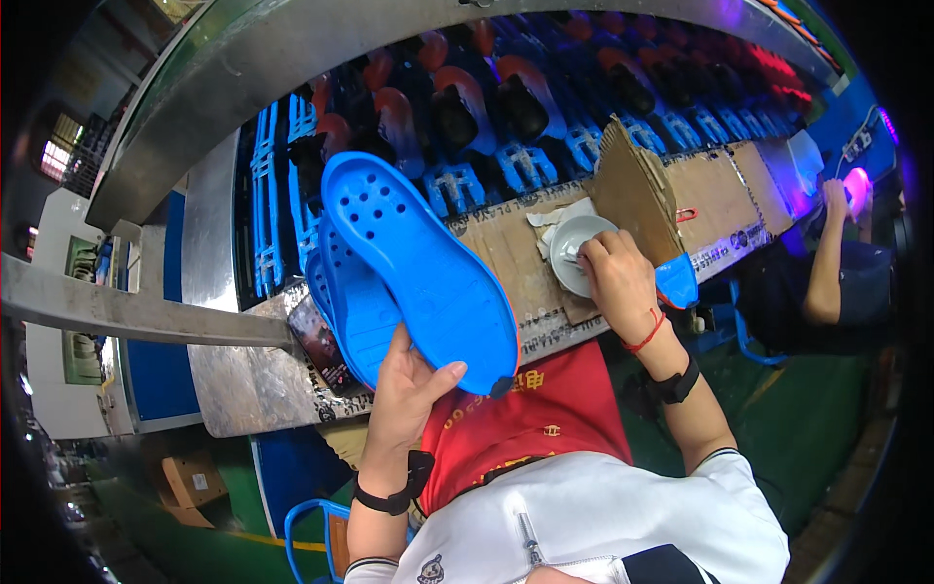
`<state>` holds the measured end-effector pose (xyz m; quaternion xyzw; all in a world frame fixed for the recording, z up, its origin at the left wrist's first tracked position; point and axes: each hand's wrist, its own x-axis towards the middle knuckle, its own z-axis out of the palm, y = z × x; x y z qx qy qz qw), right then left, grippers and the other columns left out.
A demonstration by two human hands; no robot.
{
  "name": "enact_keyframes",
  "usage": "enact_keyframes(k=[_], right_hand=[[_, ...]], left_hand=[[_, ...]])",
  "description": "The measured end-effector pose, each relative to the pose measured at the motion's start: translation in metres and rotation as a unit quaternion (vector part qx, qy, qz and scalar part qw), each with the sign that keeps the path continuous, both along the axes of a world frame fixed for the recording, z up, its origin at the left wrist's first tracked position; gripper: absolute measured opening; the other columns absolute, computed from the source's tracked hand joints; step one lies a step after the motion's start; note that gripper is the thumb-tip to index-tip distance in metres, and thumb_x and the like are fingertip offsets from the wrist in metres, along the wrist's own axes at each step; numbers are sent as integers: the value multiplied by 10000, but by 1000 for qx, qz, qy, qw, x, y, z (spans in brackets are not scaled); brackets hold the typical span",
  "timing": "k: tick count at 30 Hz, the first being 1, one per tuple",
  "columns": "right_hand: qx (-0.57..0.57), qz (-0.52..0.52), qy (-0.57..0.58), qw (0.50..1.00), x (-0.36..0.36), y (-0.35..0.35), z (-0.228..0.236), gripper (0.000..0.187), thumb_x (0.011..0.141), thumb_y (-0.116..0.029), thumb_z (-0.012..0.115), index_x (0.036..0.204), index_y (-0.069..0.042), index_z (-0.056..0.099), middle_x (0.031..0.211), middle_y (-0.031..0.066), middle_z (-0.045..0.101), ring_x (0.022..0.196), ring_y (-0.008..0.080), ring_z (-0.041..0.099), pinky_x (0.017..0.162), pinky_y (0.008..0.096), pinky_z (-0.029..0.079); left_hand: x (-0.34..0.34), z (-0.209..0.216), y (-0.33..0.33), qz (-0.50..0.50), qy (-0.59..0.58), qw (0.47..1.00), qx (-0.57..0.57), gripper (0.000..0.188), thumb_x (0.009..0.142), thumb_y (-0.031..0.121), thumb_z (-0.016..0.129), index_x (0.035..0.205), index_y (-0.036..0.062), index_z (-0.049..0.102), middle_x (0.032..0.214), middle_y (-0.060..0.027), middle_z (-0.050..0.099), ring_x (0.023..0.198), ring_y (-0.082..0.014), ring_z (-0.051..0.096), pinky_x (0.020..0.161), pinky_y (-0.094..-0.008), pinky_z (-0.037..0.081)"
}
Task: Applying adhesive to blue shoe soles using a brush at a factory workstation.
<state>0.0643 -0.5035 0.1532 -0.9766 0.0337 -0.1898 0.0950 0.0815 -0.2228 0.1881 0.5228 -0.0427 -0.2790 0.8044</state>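
My left hand (404, 394) grips a blue shoe sole (448, 282) near its heel, thumb on the upper face and fingers beneath. The sole has round holes at its toe and a dark tip at the heel. Partly hidden behind it is a second blue sole (342, 297); I cannot tell whether the hand holds that one too. My right hand (621, 284) is at a small white bowl (561, 249) on the cardboard-covered bench. Its fingers are pinched inside the rim, and what they hold is too hidden to name.
Behind the bench, blue racks (452, 185) carry rows of orange and dark shoe parts. An upright cardboard piece (630, 185) stands beside the bowl, a blue piece (678, 280) near the bench edge. A metal beam (146, 307) crosses at left. Another person's arm (827, 253) is at right.
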Motion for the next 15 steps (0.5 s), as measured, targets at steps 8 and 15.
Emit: enact_keyframes(k=[8, 15], right_hand=[[0, 20, 4, 1000, 3, -2, 0, 80, 774, -51, 660, 839, -35, 616, 875, 104, 579, 861, 297, 565, 714, 393, 506], [0, 42, 14, 999, 8, -4, -1, 81, 744, -40, 654, 814, -23, 617, 870, 117, 570, 898, 302, 556, 746, 385, 505]], left_hand=[[-2, -3, -9, 1, -49, 999, 8, 755, 802, -80, 663, 1430, 5, 252, 1390, -144, 420, 1308, -260, 412, 1103, -412, 325], [0, -5, -18, 33, -110, 993, 28, 709, 842, -78, 627, 1425, -4, 229, 1355, -147, 430, 1277, -238, 438, 1071, -401, 375]])
